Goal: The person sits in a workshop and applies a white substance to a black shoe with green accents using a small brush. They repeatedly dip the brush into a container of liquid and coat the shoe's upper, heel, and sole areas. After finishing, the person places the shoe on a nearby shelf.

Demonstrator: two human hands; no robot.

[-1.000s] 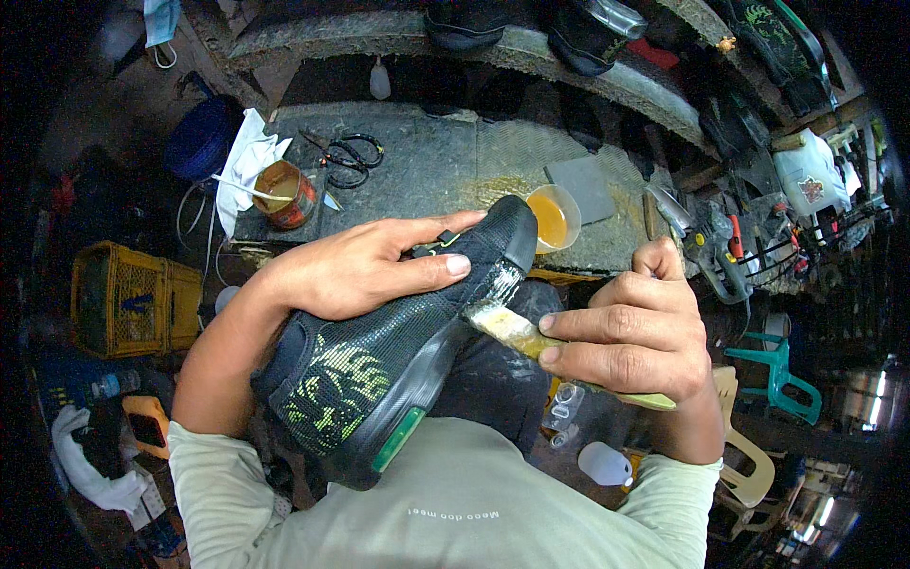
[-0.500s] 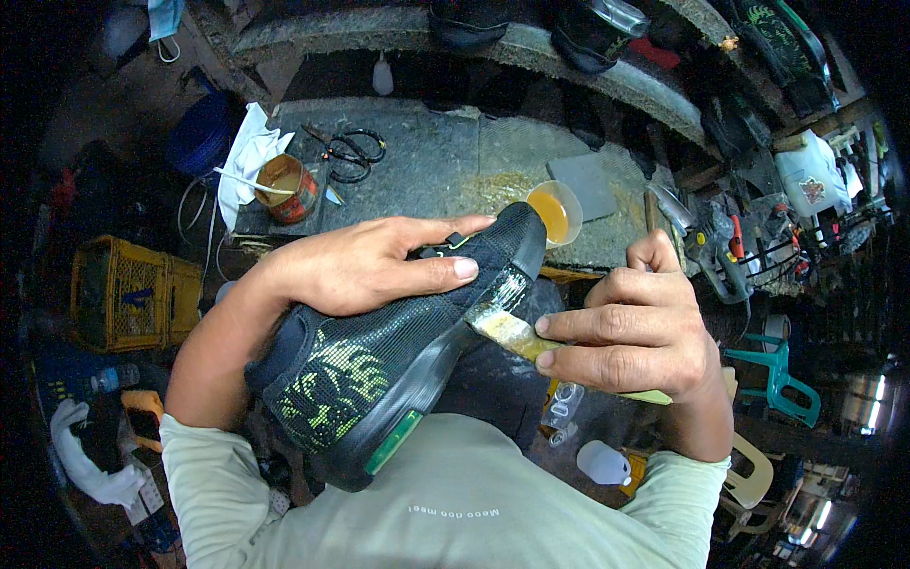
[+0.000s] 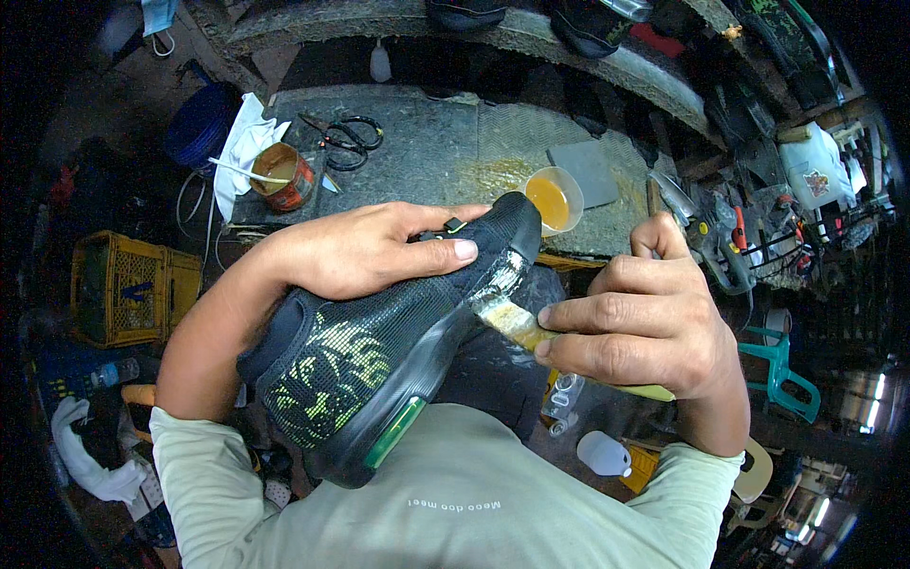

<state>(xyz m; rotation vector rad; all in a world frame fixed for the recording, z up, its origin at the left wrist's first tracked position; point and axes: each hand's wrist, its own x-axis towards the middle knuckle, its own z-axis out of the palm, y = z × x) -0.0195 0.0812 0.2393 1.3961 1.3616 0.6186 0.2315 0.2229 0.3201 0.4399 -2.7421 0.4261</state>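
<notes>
Over the lap, the black mesh shoe [image 3: 398, 322] lies toe toward one o'clock, heel toward seven, with yellow-green patterning at its rear, a green strip [image 3: 396, 432] in the sole and a whitish smear [image 3: 502, 276] near the toe. The left hand [image 3: 353, 252] clasps its upper; the right hand [image 3: 649, 322] pinches a brush [image 3: 513, 322] at the smear's seven-o'clock end.

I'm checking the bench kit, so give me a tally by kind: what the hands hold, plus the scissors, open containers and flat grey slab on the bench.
Shoe in left hand: 1
Brush in right hand: 1
Scissors: 1
Open containers, red tin and clear cup: 2
Grey slab: 1
Total: 6
</notes>
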